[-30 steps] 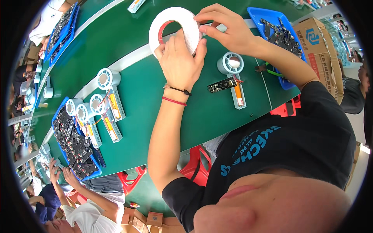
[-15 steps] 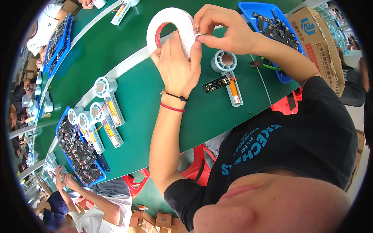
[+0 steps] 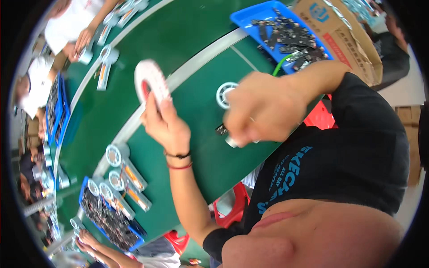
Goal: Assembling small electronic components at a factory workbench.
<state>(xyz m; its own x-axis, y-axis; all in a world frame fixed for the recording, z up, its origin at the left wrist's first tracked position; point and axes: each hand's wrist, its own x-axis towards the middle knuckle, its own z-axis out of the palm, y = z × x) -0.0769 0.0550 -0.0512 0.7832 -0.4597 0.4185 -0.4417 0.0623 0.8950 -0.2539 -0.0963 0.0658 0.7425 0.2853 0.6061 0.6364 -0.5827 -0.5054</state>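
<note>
My left hand [image 3: 167, 129] holds a roll of white tape [image 3: 157, 79] upright above the table, its fingers through the red-lined core and the thumb on the outer side. My right hand [image 3: 268, 107] is blurred by motion, with its fingers curled down and drawn together; whatever is between them is hidden. Below it lies a handheld fan [image 3: 222, 94], mostly covered, with only part of its round pale-blue head and the end of its body showing. A small black circuit board [image 3: 220, 129] peeks out beside the right fingers.
Several fans [image 3: 129, 174] with orange batteries lie at the left beside a blue tray [image 3: 82, 198] of black circuit boards. Another blue tray [image 3: 241, 18] of boards stands at the upper right, near a cardboard box [image 3: 342, 49]. Co-workers' hands [image 3: 82, 40] handle fans across the green table [image 3: 201, 147].
My hands have parted. The left carried the tape roll left and down, turning it more edge-on. My right hand left the roll's edge and came down over the fan. The view has shifted too.
</note>
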